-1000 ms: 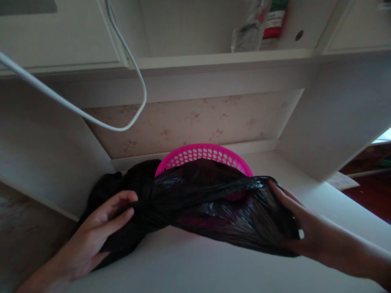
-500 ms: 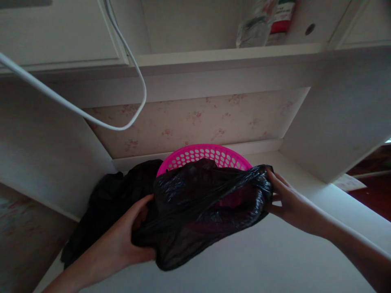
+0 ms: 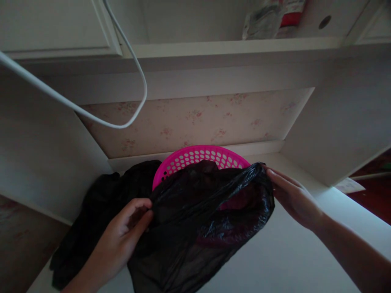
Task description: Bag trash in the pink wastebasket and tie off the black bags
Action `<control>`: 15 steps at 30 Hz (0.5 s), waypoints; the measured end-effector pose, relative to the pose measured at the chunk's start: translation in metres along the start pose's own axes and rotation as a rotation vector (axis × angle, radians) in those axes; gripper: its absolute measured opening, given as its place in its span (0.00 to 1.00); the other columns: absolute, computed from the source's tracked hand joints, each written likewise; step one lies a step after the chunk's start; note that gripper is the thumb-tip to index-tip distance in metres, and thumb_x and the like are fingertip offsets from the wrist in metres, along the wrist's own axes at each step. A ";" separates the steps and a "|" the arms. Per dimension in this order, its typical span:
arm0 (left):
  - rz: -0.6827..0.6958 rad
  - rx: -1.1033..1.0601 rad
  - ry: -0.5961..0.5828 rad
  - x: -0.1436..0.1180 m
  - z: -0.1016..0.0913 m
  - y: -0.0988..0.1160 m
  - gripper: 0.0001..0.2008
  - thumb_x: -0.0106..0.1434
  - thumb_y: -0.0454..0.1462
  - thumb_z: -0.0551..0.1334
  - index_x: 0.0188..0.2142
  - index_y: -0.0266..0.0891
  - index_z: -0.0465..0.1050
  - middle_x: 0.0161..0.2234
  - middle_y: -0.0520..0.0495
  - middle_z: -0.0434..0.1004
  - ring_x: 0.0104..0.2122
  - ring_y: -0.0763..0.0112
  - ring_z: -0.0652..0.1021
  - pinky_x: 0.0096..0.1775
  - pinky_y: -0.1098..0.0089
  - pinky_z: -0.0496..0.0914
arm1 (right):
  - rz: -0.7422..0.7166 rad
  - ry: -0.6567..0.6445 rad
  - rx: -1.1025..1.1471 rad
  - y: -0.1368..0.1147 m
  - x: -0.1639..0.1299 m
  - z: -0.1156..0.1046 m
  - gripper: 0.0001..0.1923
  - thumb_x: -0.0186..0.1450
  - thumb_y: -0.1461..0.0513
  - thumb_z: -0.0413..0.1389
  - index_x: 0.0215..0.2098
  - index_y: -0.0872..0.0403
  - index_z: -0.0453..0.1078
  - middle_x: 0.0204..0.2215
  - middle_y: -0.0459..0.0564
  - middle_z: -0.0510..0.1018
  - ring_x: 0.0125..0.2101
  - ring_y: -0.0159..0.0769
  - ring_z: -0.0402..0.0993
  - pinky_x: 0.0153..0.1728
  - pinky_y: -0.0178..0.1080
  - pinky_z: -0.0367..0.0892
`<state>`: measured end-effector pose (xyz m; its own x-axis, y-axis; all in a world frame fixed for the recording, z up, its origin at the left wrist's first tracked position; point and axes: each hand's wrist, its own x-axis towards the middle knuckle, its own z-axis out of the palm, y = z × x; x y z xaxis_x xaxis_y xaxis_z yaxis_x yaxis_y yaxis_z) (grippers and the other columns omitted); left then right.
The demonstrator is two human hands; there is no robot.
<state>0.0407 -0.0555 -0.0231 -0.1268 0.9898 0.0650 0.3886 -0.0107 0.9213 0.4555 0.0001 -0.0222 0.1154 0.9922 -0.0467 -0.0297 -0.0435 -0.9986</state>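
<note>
A shiny black plastic bag (image 3: 198,219) is stretched over the front of a pink perforated basket (image 3: 195,156) on a white desk (image 3: 290,260). My left hand (image 3: 122,238) pinches the bag's left edge between thumb and fingers. At the bag's right edge, my right hand (image 3: 290,195) grips the plastic with its fingers. Pink shows through the bag's opening between the two hands. A dark cloth (image 3: 100,207) lies bunched on the desk to the left of the basket, behind my left hand.
A white cable (image 3: 91,118) loops down in front of the floral back wall (image 3: 195,118). A shelf above holds a plastic packet (image 3: 269,20). White side panels close the alcove left and right. Paper (image 3: 348,185) lies beyond the right panel.
My left hand moved from the dark cloth to the bag's left edge. My right hand pulled the right edge up and inward, and the bag now hangs lower over the basket front.
</note>
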 end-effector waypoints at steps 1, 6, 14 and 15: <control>-0.009 -0.019 0.011 0.001 0.002 0.002 0.18 0.59 0.55 0.71 0.39 0.47 0.80 0.35 0.49 0.82 0.35 0.60 0.81 0.36 0.68 0.75 | 0.003 0.005 0.015 0.000 0.002 0.003 0.22 0.65 0.44 0.65 0.51 0.46 0.80 0.51 0.49 0.86 0.50 0.47 0.84 0.46 0.41 0.81; -0.173 -0.235 0.041 0.011 0.007 0.007 0.15 0.57 0.49 0.73 0.40 0.45 0.81 0.30 0.53 0.80 0.31 0.67 0.78 0.34 0.72 0.72 | 0.064 0.015 0.122 -0.001 0.021 0.014 0.19 0.64 0.47 0.67 0.48 0.47 0.81 0.46 0.48 0.88 0.43 0.46 0.86 0.43 0.40 0.82; -0.433 -0.723 -0.002 0.044 0.021 0.008 0.09 0.53 0.38 0.72 0.35 0.41 0.82 0.34 0.50 0.86 0.35 0.62 0.83 0.35 0.69 0.76 | -0.060 -0.052 0.064 0.001 0.060 0.029 0.13 0.63 0.49 0.66 0.37 0.48 0.83 0.45 0.47 0.88 0.50 0.49 0.83 0.58 0.46 0.75; -0.442 -0.743 0.017 0.048 0.023 0.008 0.08 0.53 0.37 0.72 0.35 0.41 0.82 0.34 0.50 0.86 0.35 0.63 0.84 0.35 0.69 0.77 | -0.096 -0.038 0.025 0.001 0.063 0.031 0.11 0.61 0.51 0.66 0.35 0.48 0.83 0.44 0.47 0.88 0.51 0.50 0.82 0.59 0.47 0.74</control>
<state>0.0587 -0.0043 -0.0211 -0.1417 0.9228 -0.3584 -0.3961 0.2790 0.8748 0.4322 0.0660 -0.0255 0.0816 0.9954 0.0504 -0.0448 0.0541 -0.9975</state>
